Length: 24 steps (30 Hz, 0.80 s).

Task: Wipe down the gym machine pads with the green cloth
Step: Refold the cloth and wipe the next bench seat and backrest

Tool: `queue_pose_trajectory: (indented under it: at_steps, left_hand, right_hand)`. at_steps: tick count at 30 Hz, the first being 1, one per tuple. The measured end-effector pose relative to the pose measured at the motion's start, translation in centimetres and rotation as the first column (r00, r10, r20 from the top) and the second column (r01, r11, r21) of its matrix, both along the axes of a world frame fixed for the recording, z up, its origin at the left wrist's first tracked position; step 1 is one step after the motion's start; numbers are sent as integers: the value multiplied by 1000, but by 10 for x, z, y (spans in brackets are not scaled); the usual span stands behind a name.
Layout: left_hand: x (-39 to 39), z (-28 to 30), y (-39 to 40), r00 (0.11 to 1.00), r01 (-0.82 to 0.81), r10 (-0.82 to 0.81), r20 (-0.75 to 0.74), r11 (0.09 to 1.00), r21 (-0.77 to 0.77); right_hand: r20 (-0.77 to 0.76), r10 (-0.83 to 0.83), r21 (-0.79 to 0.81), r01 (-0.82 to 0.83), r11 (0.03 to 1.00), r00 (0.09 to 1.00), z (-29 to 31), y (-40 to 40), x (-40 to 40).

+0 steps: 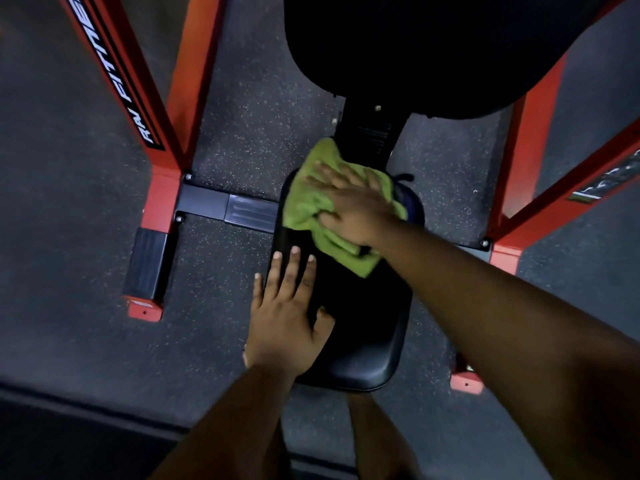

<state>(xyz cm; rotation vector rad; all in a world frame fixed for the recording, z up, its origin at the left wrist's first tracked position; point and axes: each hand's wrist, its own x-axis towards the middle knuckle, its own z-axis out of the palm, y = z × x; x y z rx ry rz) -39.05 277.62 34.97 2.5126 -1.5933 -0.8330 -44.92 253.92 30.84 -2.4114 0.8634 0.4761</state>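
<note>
Both forearms fill the lower part of the view, reaching down to a black seat pad (363,344). Its vinyl is seen to be smooth and faintly glossy along the near rounded edge, while the middle is too dark to make out. A green cloth (311,202) is spread over the far end of the pad, crumpled, with one folded corner lying toward the near side and another corner lifted toward the black post (372,129) beyond. The cloth is bright lime against the dark padding.

The right hand (353,209) is laid flat on the cloth, fingers straight and slightly spread, pressing it down onto the pad; nothing is gripped. The left hand (287,313) is laid on the near left edge of the pad, fingers extended and apart, thumb out to the right, holding nothing.

A larger dark pad (433,53) is seen above, cut off by the top edge and almost lost in shadow. Red frame legs (162,202) stand at left and right on speckled rubber floor (242,133); the lettering on the left leg is only partly readable. The part of the pad beneath the cloth is hidden.
</note>
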Motion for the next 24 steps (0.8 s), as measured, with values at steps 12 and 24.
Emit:
queue_pose_trajectory:
  at_steps: [12,24]
  left_hand:
    - [-3,-2,-1,1000,-14,14,7,1000,21]
    - [0,0,-1,999,-19,19,-30,1000,17]
  right_hand:
    - [-101,-155,-10,154,988,983,-1,20,28]
    - [-192,-269,17,278,961,944,55,109,-95]
